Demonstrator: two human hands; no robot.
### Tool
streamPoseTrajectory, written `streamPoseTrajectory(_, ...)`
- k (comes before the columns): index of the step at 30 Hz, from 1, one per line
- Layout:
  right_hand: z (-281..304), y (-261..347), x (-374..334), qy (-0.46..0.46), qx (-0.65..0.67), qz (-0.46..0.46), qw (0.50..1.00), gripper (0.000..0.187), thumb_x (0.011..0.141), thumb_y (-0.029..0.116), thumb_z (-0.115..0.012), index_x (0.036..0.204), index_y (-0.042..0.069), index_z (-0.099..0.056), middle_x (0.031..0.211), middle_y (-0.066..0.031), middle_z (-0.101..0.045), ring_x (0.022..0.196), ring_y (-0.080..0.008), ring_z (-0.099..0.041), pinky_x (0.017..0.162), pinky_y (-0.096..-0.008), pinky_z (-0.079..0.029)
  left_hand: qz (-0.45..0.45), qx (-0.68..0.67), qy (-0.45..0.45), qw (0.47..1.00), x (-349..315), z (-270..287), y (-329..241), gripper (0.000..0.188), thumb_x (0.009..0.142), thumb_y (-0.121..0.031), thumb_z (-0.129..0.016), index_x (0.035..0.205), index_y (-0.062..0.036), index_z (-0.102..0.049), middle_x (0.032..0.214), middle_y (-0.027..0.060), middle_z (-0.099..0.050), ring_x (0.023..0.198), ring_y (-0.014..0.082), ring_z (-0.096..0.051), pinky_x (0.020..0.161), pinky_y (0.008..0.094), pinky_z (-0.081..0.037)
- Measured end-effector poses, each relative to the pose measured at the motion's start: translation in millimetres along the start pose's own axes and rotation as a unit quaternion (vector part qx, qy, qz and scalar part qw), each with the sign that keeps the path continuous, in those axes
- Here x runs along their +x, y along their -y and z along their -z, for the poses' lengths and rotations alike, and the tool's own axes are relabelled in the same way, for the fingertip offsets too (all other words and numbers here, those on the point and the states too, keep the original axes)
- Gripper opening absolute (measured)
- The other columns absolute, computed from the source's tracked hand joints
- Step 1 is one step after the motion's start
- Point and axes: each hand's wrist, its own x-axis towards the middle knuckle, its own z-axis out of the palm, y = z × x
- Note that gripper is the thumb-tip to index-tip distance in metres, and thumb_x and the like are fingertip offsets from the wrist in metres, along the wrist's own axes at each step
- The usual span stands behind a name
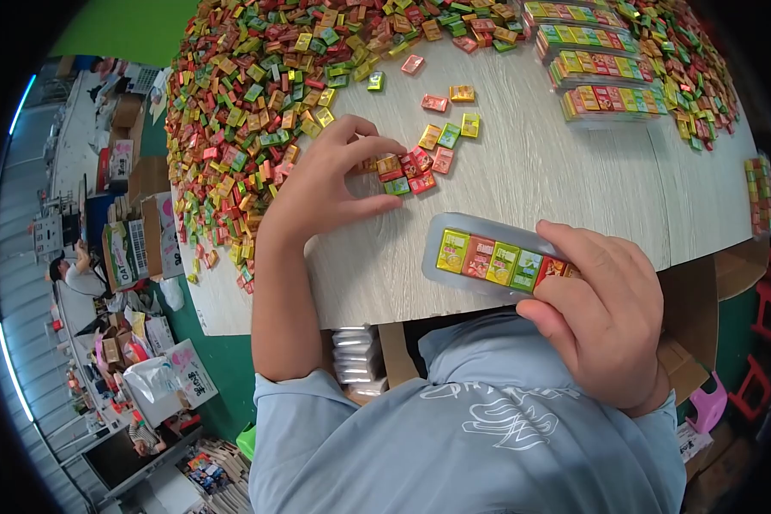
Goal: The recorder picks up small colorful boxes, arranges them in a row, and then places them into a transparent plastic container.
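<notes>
My left hand (330, 176) reaches over the table with thumb and fingers apart. They curve around a small cluster of miniature candy-like boxes (421, 161) in red, orange and green, without visibly closing on any. Near the table's front edge, a clear plastic tray (438, 224) holds a row of the same little boxes in yellow, orange, green and red. My right hand (604, 300) is closed around the tray's right end, thumb below and fingers above. The hand hides that end of the row.
A large loose pile of small boxes (240, 111) spreads over the table's left and far side. Several filled trays (612, 101) stand stacked at the far right, beside another loose pile (694, 86). Below the table edge sit stacked clear trays (357, 353) and a cardboard box (690, 313).
</notes>
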Motion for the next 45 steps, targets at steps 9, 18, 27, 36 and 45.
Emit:
streamPoseTrajectory(9, -3.6, -0.2, -0.6, -0.003, -0.003, -0.006, 1.000, 0.027, 0.078, 0.022, -0.085, 0.088, 0.004, -0.067, 0.123, -0.0204, -0.072, 0.103, -0.0362, -0.071, 0.088, -0.0445, -0.055, 0.016, -0.031, -0.017, 0.999, 0.9, -4.1, 4.3, 0.046, 0.077, -0.016, -0.089, 0.120, -0.0112, -0.074, 0.112, 0.0108, -0.062, 0.104, 0.0284, -0.064, 0.089, 0.0395, -0.056)
streamPoseTrajectory(18, -3.6, -0.7, -0.5, -0.007, -0.008, -0.001, 1.000, 0.028, 0.079, 0.024, -0.084, 0.088, 0.004, -0.067, 0.122, -0.0204, -0.072, 0.103, -0.0363, -0.071, 0.088, -0.0446, -0.055, 0.009, 0.060, -0.090, 0.994, 3.3, -7.3, 14.0, 0.041, 0.082, -0.021, -0.086, 0.119, -0.0081, -0.073, 0.105, 0.0079, -0.067, 0.099, 0.0284, -0.064, 0.091, 0.0404, -0.054)
streamPoseTrajectory(27, -6.4, -0.5, -1.3, -0.016, 0.001, -0.002, 1.000, 0.027, 0.079, 0.024, -0.084, 0.087, 0.004, -0.067, 0.122, -0.0202, -0.072, 0.104, -0.0362, -0.071, 0.088, -0.0445, -0.055, 0.051, 0.133, -0.178, 0.974, 17.6, -31.6, 12.7, 0.044, 0.086, -0.026, -0.085, 0.122, -0.0070, -0.070, 0.101, 0.0098, -0.067, 0.100, 0.0307, -0.063, 0.093, 0.0445, -0.050)
streamPoseTrajectory(36, -7.5, -2.2, -2.9, -0.032, 0.004, -0.001, 0.999, 0.029, 0.077, 0.023, -0.085, 0.090, 0.003, -0.068, 0.123, -0.0199, -0.071, 0.104, -0.0371, -0.071, 0.087, -0.0451, -0.055, 0.042, 0.034, -0.181, 0.982, 27.7, -39.0, -1.8, 0.042, 0.099, -0.032, -0.070, 0.129, -0.0040, -0.064, 0.101, 0.0123, -0.065, 0.099, 0.0308, -0.062, 0.093, 0.0440, -0.048)
streamPoseTrajectory(45, -9.4, -2.3, -6.3, -0.054, 0.030, 0.015, 0.998, 0.035, 0.069, 0.019, -0.088, 0.090, 0.002, -0.066, 0.123, -0.0231, -0.069, 0.101, -0.0379, -0.071, 0.082, -0.0467, -0.056, 0.056, -0.018, -0.129, 0.990, 24.1, -39.3, -17.9, 0.043, 0.099, -0.024, -0.070, 0.135, -0.0041, -0.060, 0.104, 0.0123, -0.064, 0.097, 0.0284, -0.062, 0.092, 0.0420, -0.049)
